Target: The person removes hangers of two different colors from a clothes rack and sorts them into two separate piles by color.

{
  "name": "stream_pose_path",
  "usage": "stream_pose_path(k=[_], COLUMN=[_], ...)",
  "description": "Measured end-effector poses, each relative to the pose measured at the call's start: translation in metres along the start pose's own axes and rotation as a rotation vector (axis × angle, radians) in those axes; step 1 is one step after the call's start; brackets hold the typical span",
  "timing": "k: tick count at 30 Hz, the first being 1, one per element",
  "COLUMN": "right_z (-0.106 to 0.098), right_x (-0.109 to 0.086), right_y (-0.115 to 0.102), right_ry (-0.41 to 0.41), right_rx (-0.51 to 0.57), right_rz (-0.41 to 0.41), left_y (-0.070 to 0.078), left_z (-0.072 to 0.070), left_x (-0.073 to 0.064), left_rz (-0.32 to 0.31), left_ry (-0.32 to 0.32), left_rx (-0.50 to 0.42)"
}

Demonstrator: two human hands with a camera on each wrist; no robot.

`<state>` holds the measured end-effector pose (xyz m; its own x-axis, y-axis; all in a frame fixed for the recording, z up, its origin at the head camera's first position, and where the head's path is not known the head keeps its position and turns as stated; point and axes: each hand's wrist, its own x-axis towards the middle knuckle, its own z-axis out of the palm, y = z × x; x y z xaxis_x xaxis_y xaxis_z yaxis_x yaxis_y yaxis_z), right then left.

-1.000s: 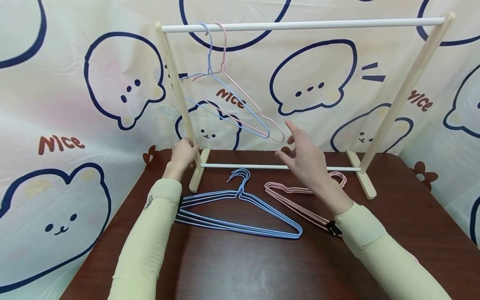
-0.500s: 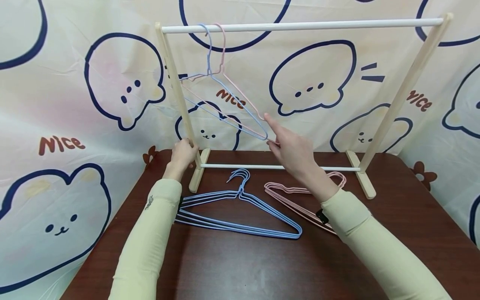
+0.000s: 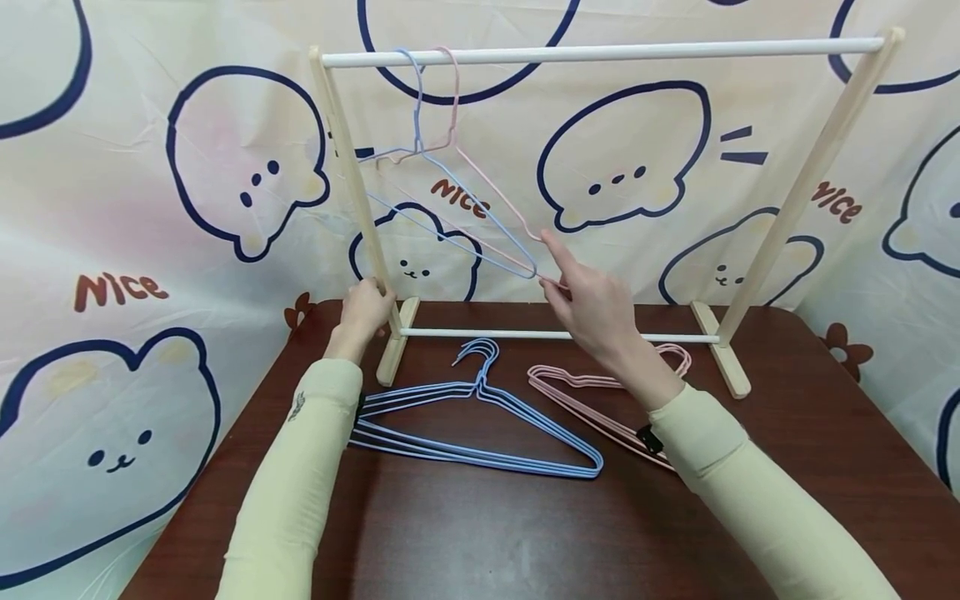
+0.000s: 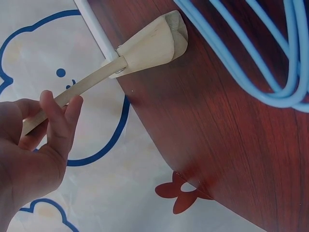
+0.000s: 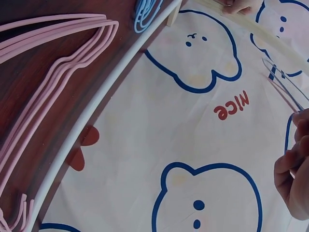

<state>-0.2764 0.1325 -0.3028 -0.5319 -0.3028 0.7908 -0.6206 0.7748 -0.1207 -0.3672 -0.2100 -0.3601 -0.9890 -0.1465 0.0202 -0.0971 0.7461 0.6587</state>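
Observation:
In the head view, my left hand (image 3: 366, 308) grips the left wooden post (image 3: 349, 158) of a hanger rack low down; the left wrist view shows the fingers around this post (image 4: 94, 79). A pink hanger (image 3: 456, 100) and a blue hanger (image 3: 417, 121) hang by their hooks near the left end of the rack's white top bar (image 3: 637, 52). My right hand (image 3: 596, 312) pinches the pink hanger's right corner, index finger at the upper edge and thumb below. The blue hanger's corner lies just left of the fingertips. At the right wrist view's edge, curled fingers of this hand (image 5: 295, 169) show.
Several blue hangers (image 3: 540, 467) lie stacked on the dark brown table (image 3: 480, 542). Several pink hangers (image 3: 573, 408) lie right of them, partly under my right forearm. A white lower bar (image 3: 487, 333) joins the rack's feet; a cartoon-printed cloth (image 3: 480, 17) hangs behind.
My right hand has come left onto the pink hanger's corner, then shifted slightly right, and the hanger's hook has slid a little right along the bar. My left hand stays put.

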Motion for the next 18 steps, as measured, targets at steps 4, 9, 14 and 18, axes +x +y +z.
stream_pose_path(k=[4,9,14,18], right_z=[-0.005,-0.015,-0.027,-0.037], right_x=[-0.004,-0.008,-0.013,-0.02], right_y=[0.002,0.005,0.01,0.014], right_ry=[0.026,0.067,0.107,0.132], right_rx=[0.01,0.029,0.037,0.063], right_rz=[0.009,0.031,0.068,0.106], left_y=[0.0,0.001,0.002,0.001], left_z=[-0.001,-0.001,-0.001,-0.001], left_x=[0.0,-0.002,-0.003,-0.002], left_rz=[0.005,0.004,0.005,0.006], left_ry=[0.004,0.003,0.001,0.001], left_rx=[0.002,0.003,-0.001,-0.002])
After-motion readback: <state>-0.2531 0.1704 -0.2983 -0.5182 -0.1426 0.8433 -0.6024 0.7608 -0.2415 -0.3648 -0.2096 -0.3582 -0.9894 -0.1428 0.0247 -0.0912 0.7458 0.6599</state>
